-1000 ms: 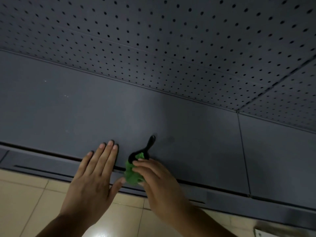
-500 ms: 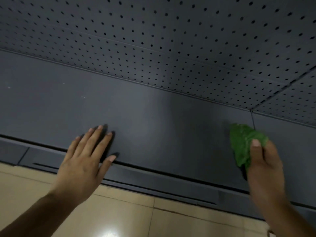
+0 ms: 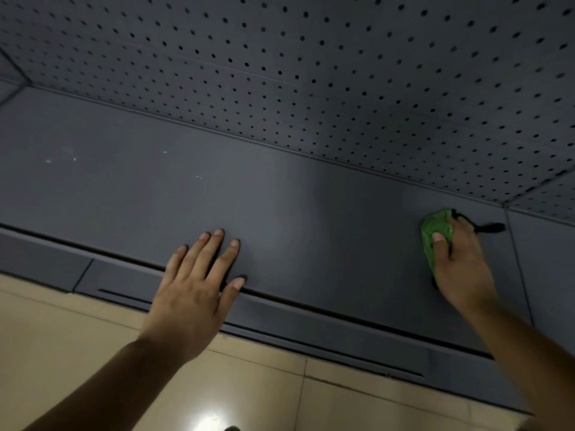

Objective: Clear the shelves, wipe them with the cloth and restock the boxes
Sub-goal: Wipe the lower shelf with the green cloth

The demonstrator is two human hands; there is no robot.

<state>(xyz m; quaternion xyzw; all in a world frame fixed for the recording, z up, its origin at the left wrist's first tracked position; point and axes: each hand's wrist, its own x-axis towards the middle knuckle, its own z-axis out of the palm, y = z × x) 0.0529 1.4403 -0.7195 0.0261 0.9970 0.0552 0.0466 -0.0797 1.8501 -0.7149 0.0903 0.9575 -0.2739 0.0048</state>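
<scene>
Left hand (image 3: 199, 284) flat on shelf (image 3: 280, 194), right hand (image 3: 460, 262) round cloth (image 3: 435, 231)

I count 2 hands, both mine: left hand (image 3: 193, 293) and right hand (image 3: 460, 269). On the left, all 5 fingers (image 3: 217, 244) show; on the right, only 1 thumb (image 3: 439, 244) shows clearly. There is 1 green cloth (image 3: 435, 228) with 1 black loop (image 3: 490, 228). The shelf (image 3: 155, 197) shows 2 panels split by 1 seam, and the pegboard (image 3: 280, 73) likewise 2. About 5 pale specks (image 3: 74, 158) dot the shelf. At least 3 floor tiles (image 3: 77, 337) show.
</scene>
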